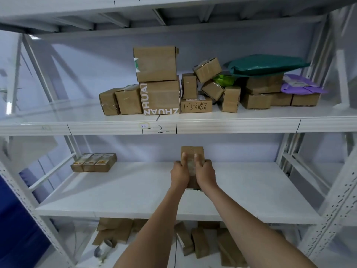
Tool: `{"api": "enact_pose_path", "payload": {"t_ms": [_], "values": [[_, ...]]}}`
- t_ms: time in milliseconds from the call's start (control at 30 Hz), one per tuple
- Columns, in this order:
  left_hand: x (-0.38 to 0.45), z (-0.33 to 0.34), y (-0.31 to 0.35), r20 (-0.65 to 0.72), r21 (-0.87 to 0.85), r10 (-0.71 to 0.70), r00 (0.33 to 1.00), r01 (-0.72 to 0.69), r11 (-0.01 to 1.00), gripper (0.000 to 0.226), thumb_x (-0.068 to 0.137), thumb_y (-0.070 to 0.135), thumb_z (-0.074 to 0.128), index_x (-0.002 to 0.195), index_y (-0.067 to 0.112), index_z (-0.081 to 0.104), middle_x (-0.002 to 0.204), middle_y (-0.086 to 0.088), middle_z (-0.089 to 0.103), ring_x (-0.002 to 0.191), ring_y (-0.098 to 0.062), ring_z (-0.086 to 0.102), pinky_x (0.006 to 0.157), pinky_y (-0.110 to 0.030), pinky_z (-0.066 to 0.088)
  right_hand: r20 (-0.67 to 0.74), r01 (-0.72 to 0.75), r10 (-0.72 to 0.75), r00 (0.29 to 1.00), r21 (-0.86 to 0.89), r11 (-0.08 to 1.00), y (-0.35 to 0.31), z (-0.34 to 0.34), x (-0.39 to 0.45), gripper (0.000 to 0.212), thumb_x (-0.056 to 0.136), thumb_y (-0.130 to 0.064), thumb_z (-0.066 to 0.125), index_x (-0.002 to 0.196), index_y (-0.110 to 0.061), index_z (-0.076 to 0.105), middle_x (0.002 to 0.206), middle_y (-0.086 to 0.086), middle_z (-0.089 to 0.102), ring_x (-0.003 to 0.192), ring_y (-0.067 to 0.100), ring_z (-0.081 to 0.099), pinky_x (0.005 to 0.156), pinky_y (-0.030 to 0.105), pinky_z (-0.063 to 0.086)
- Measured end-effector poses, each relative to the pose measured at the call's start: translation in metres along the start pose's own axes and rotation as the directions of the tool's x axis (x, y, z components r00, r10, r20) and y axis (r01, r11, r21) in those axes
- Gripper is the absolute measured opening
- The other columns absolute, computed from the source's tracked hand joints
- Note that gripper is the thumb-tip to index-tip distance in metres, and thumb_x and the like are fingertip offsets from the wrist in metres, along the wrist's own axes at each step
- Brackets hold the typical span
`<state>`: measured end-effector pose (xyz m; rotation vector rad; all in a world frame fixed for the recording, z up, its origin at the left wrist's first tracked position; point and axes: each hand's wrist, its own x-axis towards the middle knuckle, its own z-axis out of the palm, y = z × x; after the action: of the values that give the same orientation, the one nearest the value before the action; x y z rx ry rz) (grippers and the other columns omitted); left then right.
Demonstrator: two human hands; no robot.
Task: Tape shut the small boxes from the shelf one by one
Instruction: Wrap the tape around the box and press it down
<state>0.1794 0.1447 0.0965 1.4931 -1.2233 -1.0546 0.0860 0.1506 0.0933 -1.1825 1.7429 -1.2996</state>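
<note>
A small brown cardboard box (192,151) stands on its end over the middle white shelf board (135,186), with clear tape running down its top face. My left hand (179,173) grips its left side, thumb pressed on the top face. My right hand (205,172) grips its right side the same way, thumb on the tape. Both forearms reach in from the bottom of the view and hide the box's lower part.
The upper shelf (116,122), marked "1-2", carries several cardboard boxes (160,93), a green bag (266,64) and a purple bag (301,86). A flat pack of labelled boxes (94,163) lies at the middle shelf's left. On the bottom shelf lie more boxes (201,242) and a tape roll (103,248).
</note>
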Motion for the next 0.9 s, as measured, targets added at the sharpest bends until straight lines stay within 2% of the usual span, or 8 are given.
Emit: {"api": "enact_pose_path", "payload": {"t_ms": [100,233,333,433,500,600,700,900], "values": [[0.007,-0.004,0.001,-0.043,0.108,0.107,0.993,-0.102,0.989,0.053,0.101,0.054,0.042,0.141,0.019,0.04,0.134,-0.014,0.049,0.124,-0.033,0.049,0.099,-0.045,0.045,-0.052,-0.059,0.06,0.997,0.026,0.998,-0.007,0.004,-0.001,0.06,0.099,-0.058,0.045,0.123,-0.003,0.047,0.121,0.015,0.058,0.103,0.033,0.061,0.082,0.039,0.051],[0.006,-0.009,0.002,-0.154,0.225,0.343,0.927,-0.305,0.925,0.021,0.099,0.022,0.055,0.12,0.021,0.058,0.11,-0.005,0.06,0.104,-0.023,0.059,0.076,-0.028,0.045,-0.132,-0.091,0.099,0.986,0.065,0.994,-0.011,0.003,0.002,0.056,0.093,-0.048,0.063,0.119,-0.008,0.033,0.114,0.012,0.062,0.099,0.034,0.064,0.075,0.034,0.047],[0.004,-0.004,0.0,0.011,0.069,0.25,0.968,-0.25,0.966,0.027,0.102,0.041,0.045,0.114,0.023,0.062,0.094,0.01,0.067,0.09,-0.015,0.069,0.061,-0.02,0.049,-0.116,-0.024,0.031,0.993,0.056,0.998,-0.013,0.005,0.004,0.051,0.089,-0.054,0.064,0.109,-0.013,0.041,0.097,0.002,0.064,0.087,0.025,0.065,0.074,0.034,0.05],[0.002,-0.007,-0.005,0.084,-0.256,0.056,0.995,-0.033,0.966,0.051,0.087,0.068,0.059,0.112,0.024,0.056,0.099,0.005,0.07,0.082,-0.013,0.073,0.063,-0.036,0.063,-0.138,0.082,-0.09,0.986,-0.062,0.995,-0.017,0.005,0.002,0.052,0.098,-0.061,0.041,0.089,-0.014,0.062,0.083,-0.001,0.069,0.08,0.02,0.066,0.073,0.035,0.052],[0.007,-0.016,-0.013,0.032,-0.356,-0.007,0.999,0.018,0.934,0.057,0.08,0.058,0.075,0.117,0.023,0.052,0.107,-0.004,0.069,0.085,-0.021,0.075,0.06,-0.043,0.063,-0.171,0.143,-0.15,0.974,-0.051,0.988,-0.017,0.001,0.004,0.045,0.102,-0.046,0.038,0.081,-0.015,0.063,0.081,-0.001,0.071,0.08,0.021,0.068,0.073,0.036,0.053],[0.016,-0.032,-0.02,0.14,-0.493,-0.059,0.988,0.121,0.862,0.048,0.089,0.048,0.07,0.122,0.017,0.054,0.106,-0.011,0.073,0.083,-0.027,0.076,0.057,-0.037,0.06,-0.045,0.086,-0.087,0.995,-0.023,0.996,-0.014,-0.005,0.01,0.039,0.102,-0.047,0.042,0.104,-0.013,0.059,0.096,0.0,0.069,0.097,0.025,0.067,0.07,0.032,0.046],[0.017,-0.03,-0.018,0.228,-0.441,-0.033,0.973,0.134,0.887,0.044,0.101,0.05,0.05,0.122,0.014,0.063,0.099,-0.01,0.077,0.085,-0.028,0.076,0.061,-0.034,0.059,0.171,-0.023,0.023,0.985,0.0,1.0,-0.015,0.005,0.006,0.062,0.097,-0.068,0.034,0.112,-0.016,0.064,0.101,0.005,0.072,0.089,0.023,0.07,0.06,0.026,0.05],[0.014,-0.022,-0.019,0.058,-0.251,0.031,0.998,-0.016,0.968,0.045,0.101,0.058,0.039,0.119,0.022,0.061,0.109,-0.003,0.071,0.093,-0.019,0.071,0.078,-0.036,0.059,0.132,-0.077,0.078,0.988,-0.016,0.997,-0.015,0.02,-0.001,0.067,0.099,-0.067,0.028,0.115,-0.014,0.065,0.104,0.005,0.07,0.092,0.023,0.068,0.075,0.033,0.055]]}}
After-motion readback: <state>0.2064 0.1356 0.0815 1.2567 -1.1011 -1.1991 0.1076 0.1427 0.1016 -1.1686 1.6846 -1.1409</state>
